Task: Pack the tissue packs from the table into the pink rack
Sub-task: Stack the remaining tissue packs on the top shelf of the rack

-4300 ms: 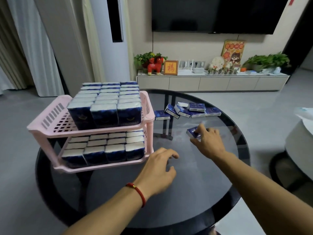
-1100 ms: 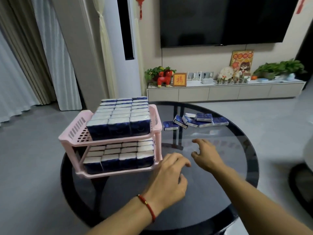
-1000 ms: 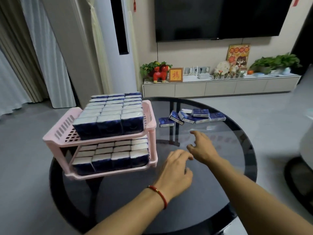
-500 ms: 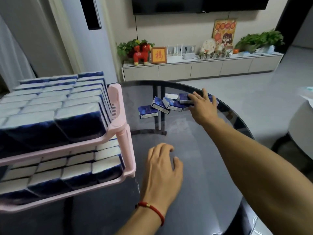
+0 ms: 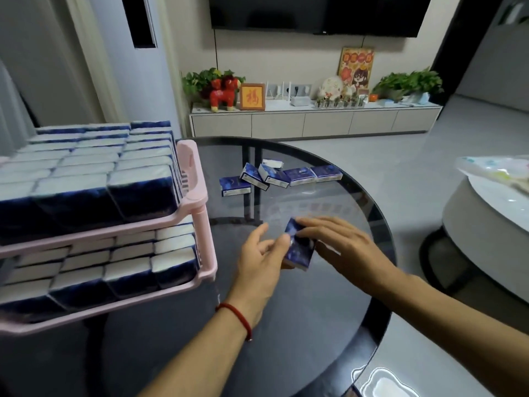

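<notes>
We hold one tissue pack (image 5: pixel 298 249) between both hands just above the round glass table (image 5: pixel 329 310), a little to the right of the pink rack (image 5: pixel 197 196). The left hand (image 5: pixel 262 266) meets the pack's left edge with thumb and forefinger, its fingers (image 5: pixel 282 243) loosely curled as if pinching; the right hand (image 5: pixel 347 247) lies over the pack's right side with its fingers fairly straight and together. Motion blur keeps us from telling how firm either hold is. We read this as a hand-over: the left hand sits nearer the rack, so passing the pack to it saves a reach across the body.

Both tiers of the rack are already lined with upright packs in tight rows, which leaves little room; where this one will fit, we cannot tell. The loose packs (image 5: pixel 279 177), about six, lie in a ragged line at the far side of the table, some leaning on one another, well apart from our hands. The task looks close to done, with these last few to bring over.
</notes>
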Action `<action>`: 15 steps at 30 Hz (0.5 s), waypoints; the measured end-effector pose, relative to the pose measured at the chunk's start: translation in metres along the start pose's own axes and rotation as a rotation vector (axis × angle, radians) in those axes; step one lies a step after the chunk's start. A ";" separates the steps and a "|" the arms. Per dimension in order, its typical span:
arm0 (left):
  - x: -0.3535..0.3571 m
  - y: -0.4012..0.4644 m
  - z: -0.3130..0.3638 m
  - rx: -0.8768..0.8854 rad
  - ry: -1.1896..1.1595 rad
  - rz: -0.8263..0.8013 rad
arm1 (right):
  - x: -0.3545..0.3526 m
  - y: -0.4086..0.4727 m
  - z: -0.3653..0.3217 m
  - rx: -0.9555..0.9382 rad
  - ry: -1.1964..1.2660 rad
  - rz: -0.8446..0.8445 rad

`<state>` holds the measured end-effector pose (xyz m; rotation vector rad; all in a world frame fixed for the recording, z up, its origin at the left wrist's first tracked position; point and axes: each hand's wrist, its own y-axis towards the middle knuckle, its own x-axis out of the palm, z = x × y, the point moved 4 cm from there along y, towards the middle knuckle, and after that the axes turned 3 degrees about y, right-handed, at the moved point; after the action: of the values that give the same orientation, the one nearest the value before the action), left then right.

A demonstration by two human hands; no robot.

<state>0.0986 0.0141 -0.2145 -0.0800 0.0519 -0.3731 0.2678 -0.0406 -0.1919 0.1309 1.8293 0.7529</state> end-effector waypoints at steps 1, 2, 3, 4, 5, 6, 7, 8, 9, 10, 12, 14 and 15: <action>0.001 0.001 -0.001 -0.002 0.002 -0.004 | 0.004 -0.001 0.003 0.043 0.026 -0.031; 0.002 0.001 -0.002 0.007 0.013 -0.001 | 0.007 0.000 0.012 0.127 0.057 -0.046; 0.002 0.001 -0.003 0.018 0.027 0.012 | 0.012 0.001 0.030 0.231 0.074 -0.034; 0.002 0.002 -0.004 0.029 0.029 0.029 | 0.017 0.004 0.052 0.350 0.060 -0.005; 0.001 0.002 -0.005 0.036 0.021 0.047 | 0.021 0.008 0.077 0.487 0.035 0.026; 0.000 0.003 -0.007 0.039 0.002 0.062 | 0.026 0.012 0.102 0.630 0.035 0.059; 0.000 0.003 -0.007 0.040 -0.011 0.071 | 0.029 0.019 0.123 0.756 0.061 0.095; 0.000 0.003 -0.008 0.043 -0.019 0.077 | 0.033 0.027 0.140 0.850 0.089 0.127; 0.000 0.003 -0.009 0.048 -0.016 0.081 | 0.037 0.037 0.153 0.913 0.105 0.144; 0.000 0.001 -0.010 0.053 -0.013 0.081 | 0.040 0.045 0.162 0.950 0.092 0.139; 0.001 0.001 -0.012 0.065 0.006 0.077 | 0.048 0.059 0.176 0.961 -0.019 0.058; 0.002 0.003 -0.013 0.085 0.021 0.082 | 0.054 0.070 0.184 0.879 -0.184 -0.091; 0.001 0.005 -0.015 0.087 0.019 0.092 | 0.057 0.074 0.187 0.847 -0.234 -0.158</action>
<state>0.1006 0.0168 -0.2295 0.0115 0.0576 -0.2836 0.3911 0.1230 -0.2347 0.5855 1.7951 -0.1811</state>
